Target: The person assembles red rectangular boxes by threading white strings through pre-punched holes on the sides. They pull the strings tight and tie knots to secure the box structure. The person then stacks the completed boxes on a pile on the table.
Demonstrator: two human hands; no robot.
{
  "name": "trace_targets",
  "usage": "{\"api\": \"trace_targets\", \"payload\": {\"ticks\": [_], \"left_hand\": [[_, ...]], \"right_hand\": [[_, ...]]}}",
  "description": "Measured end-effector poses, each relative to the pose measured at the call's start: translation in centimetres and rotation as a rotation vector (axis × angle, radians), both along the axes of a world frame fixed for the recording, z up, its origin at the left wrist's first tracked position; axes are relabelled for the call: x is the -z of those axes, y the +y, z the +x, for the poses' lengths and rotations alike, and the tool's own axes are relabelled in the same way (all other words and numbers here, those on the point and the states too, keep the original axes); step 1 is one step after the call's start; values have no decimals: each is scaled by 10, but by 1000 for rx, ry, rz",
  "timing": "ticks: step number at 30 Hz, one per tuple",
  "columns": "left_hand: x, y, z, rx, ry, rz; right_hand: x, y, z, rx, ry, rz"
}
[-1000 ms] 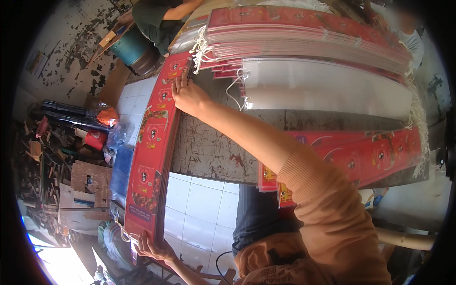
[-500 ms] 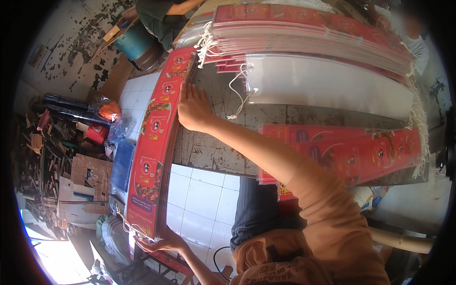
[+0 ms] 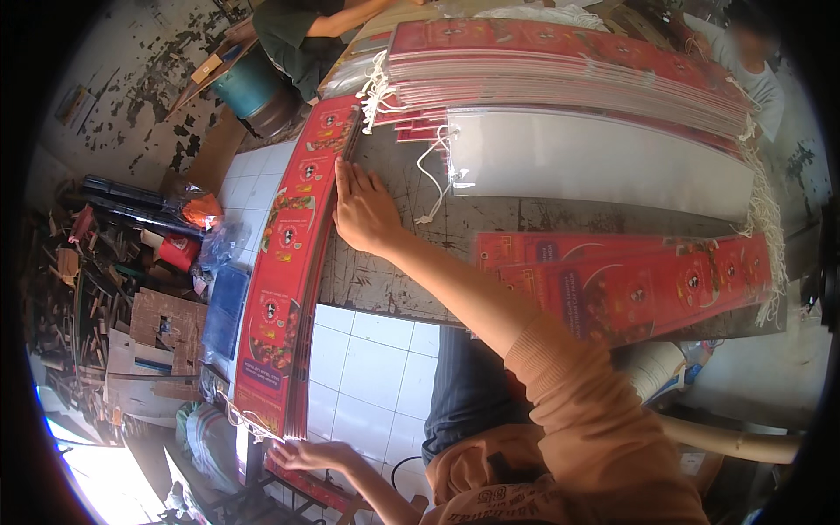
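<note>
A tall stack of long red printed banners (image 3: 278,289) in clear plastic sleeves lies lengthwise at the left, its near end jutting past the table edge. My right hand (image 3: 367,210) rests at the stack's right side, fingers outstretched and thumbless from this angle, touching its edge near the far half. Below the near end, my left hand (image 3: 308,455) is turned palm up, its fingers loosely extended by the bottom corner. White strings (image 3: 249,422) hang from that end. To the right, a white-backed banner (image 3: 604,162) lies face down with a string loop at its left end.
Behind it rises a larger pile of banners (image 3: 569,83) with white strings at both ends. Loose red banners (image 3: 630,284) overlap along the table's (image 3: 394,271) near edge. Two people sit beyond, one by a blue drum (image 3: 249,92). Scrap wood (image 3: 87,306) heaps at the left.
My left hand has drawn slightly down and away from the stack's near end. My right hand has shifted a little right and nearer along the side, its fingers stretched out.
</note>
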State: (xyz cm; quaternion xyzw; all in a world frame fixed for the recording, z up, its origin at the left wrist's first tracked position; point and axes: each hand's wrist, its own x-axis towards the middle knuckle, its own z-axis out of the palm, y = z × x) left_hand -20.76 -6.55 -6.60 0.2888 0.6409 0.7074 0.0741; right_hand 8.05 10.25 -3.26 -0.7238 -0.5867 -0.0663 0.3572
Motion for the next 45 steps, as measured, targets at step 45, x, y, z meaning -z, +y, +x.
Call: {"api": "trace_targets", "payload": {"ticks": [45], "left_hand": [[-83,384,282,1409,1334,-719]], "right_hand": [[-25,14,-4,295,367,14]]}}
